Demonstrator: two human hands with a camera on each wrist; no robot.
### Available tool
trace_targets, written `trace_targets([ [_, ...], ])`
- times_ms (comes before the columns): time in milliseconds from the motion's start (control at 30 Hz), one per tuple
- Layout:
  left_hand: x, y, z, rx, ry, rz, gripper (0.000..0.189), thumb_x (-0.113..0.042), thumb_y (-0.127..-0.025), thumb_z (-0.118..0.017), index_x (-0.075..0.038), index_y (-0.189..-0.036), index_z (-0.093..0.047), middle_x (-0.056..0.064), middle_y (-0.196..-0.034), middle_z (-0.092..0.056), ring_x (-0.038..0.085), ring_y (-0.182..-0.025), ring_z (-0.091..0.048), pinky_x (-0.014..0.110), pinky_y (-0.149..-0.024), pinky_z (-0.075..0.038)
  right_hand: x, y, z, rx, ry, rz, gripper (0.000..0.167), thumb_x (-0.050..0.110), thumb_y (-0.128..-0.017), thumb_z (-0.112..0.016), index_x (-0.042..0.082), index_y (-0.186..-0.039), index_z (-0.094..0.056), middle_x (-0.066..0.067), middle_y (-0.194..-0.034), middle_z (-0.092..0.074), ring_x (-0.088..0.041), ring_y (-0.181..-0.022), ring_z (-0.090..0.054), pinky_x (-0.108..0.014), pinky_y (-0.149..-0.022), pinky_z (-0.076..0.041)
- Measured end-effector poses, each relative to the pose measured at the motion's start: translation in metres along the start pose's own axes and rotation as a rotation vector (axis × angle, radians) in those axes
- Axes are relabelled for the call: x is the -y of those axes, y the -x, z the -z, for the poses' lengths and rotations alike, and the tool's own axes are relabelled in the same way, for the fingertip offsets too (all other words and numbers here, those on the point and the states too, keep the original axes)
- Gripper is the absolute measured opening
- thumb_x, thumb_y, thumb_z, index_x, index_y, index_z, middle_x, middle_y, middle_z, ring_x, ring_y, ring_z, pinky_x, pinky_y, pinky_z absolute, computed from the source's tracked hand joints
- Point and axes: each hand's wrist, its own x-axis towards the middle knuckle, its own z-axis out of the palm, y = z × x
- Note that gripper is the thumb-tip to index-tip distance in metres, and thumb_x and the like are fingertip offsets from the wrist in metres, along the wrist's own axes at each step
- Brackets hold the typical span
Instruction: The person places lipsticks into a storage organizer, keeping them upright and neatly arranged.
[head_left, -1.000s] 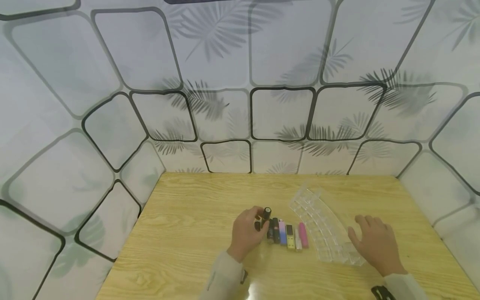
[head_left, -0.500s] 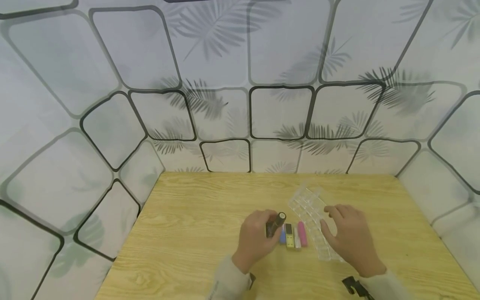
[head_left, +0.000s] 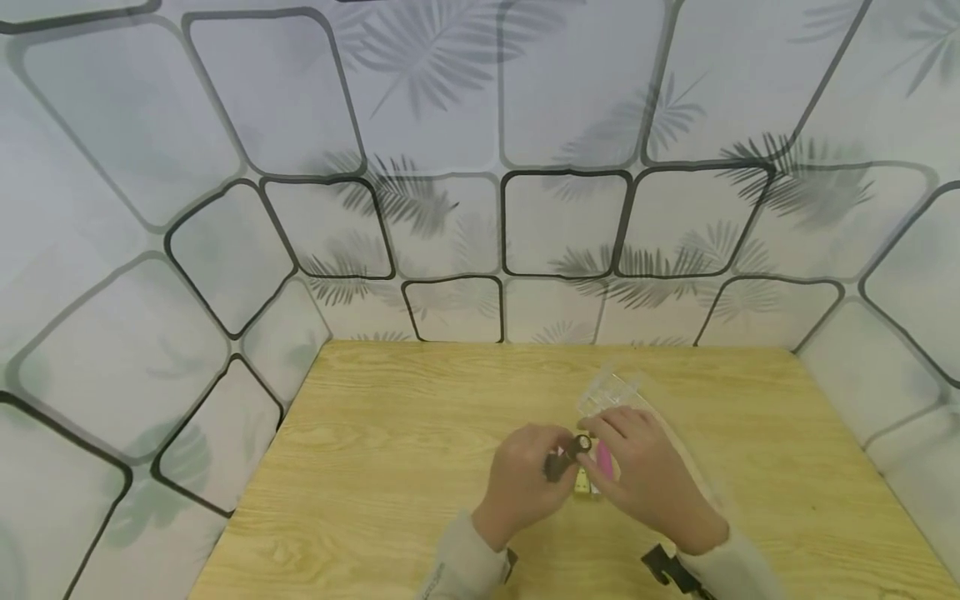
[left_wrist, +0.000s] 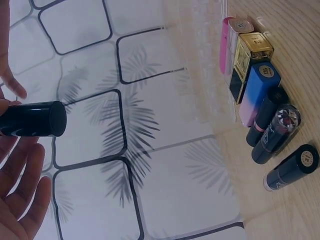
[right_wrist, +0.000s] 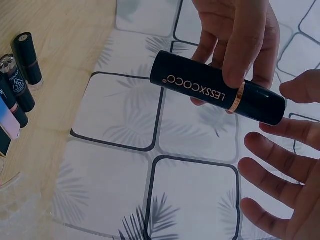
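My left hand grips a dark lipstick tube with a gold band, held above the table and tilted. In the right wrist view its side carries the lettering LESSXCOCO. My right hand is at the tube's other end, thumb and index fingertip right beside that end and the other fingers spread. Below the hands, in the left wrist view, several lipsticks lie in a row: a pink one, a gold one, a blue-and-pink one, and dark ones including one with a crystal-like cap.
A clear plastic compartment organizer lies behind the right hand, partly hidden by it. The wood-grain table reaches back to a patterned wall covering with tile outlines and leaves.
My left hand has lifted the dark lipstick tube and moved it right, tilting it. The right hand has come leftward from beyond the organizer to the tube's end.
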Motion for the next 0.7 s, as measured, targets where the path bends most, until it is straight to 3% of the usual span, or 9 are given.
trace_targets([
  [167,-0.001,-0.001,0.001,0.022,-0.004,0.003,0.021,-0.014,-0.072,-0.072,-0.010,-0.090,-0.063,-0.003,-0.077,-0.068,0.007,-0.064,-0.062,0.008,-0.064,-0.047,0.000,0.001,-0.002,0.001,-0.016,0.010,0.024,0.030,-0.089,-0.056,0.008,-0.091,-0.066,0.000,-0.087,-0.065,-0.018,-0.083,-0.059,-0.039,-0.073,-0.046],
  [333,-0.001,-0.003,0.005,-0.007,-0.008,-0.006,0.019,-0.014,-0.070,-0.071,-0.011,-0.087,-0.064,-0.003,-0.076,-0.068,0.006,-0.066,-0.062,0.010,-0.067,-0.049,-0.005,0.005,-0.003,-0.004,-0.078,0.006,0.017,0.021,-0.080,-0.066,0.008,-0.091,-0.065,0.001,-0.088,-0.066,-0.016,-0.084,-0.059,-0.037,-0.077,-0.046],
  [533,0.001,-0.007,0.013,-0.039,0.068,-0.016,0.021,-0.012,-0.068,-0.072,-0.009,-0.087,-0.064,-0.002,-0.078,-0.067,0.006,-0.068,-0.059,0.008,-0.069,-0.047,-0.014,0.014,-0.001,-0.003,-0.279,-0.046,0.021,0.008,-0.075,-0.070,0.007,-0.096,-0.064,0.004,-0.089,-0.065,-0.011,-0.084,-0.057,-0.018,-0.087,-0.042],
  [700,0.001,-0.010,0.018,-0.060,0.130,-0.041,0.027,-0.010,-0.069,-0.075,-0.007,-0.092,-0.062,0.000,-0.081,-0.066,0.007,-0.070,-0.060,0.009,-0.071,-0.047,-0.017,0.020,-0.002,0.002,-0.370,-0.078,0.031,-0.003,-0.069,-0.072,0.005,-0.097,-0.064,0.002,-0.090,-0.064,-0.011,-0.084,-0.058,-0.009,-0.089,-0.041],
])
